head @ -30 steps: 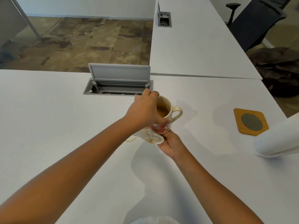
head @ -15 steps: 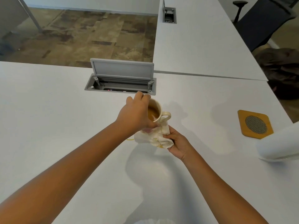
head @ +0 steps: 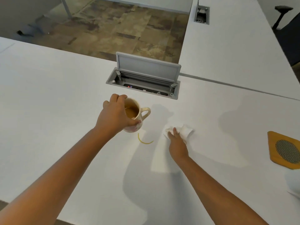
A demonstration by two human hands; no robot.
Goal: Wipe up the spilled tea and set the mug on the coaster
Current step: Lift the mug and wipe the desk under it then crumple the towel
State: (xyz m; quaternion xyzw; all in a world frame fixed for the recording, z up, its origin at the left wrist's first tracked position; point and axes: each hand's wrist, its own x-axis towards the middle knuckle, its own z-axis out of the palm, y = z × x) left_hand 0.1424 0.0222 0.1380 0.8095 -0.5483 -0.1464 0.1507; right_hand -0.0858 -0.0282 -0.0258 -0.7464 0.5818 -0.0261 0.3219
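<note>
My left hand (head: 116, 116) grips the cream mug (head: 135, 116) by its rim, holding it tilted just above the white table (head: 48, 111); tea shows inside and the handle points right. A thin yellow arc of spilled tea (head: 145, 141) lies on the table just below and right of the mug. My right hand (head: 177, 142) presses a crumpled white paper towel (head: 183, 129) flat on the table, to the right of the tea arc. The wooden coaster (head: 274, 150) with a round mesh centre lies at the far right edge.
An open grey cable box (head: 142, 78) with its lid raised is set into the table behind the mug. A white paper towel roll (head: 293, 182) shows at the right edge. A second table (head: 235, 46) joins at the back right, with a black chair (head: 290, 30) beyond.
My right hand has left the underside of the mug and moved right with the paper towel, down onto the table. The yellow tea arc is now uncovered. My left hand still holds the mug.
</note>
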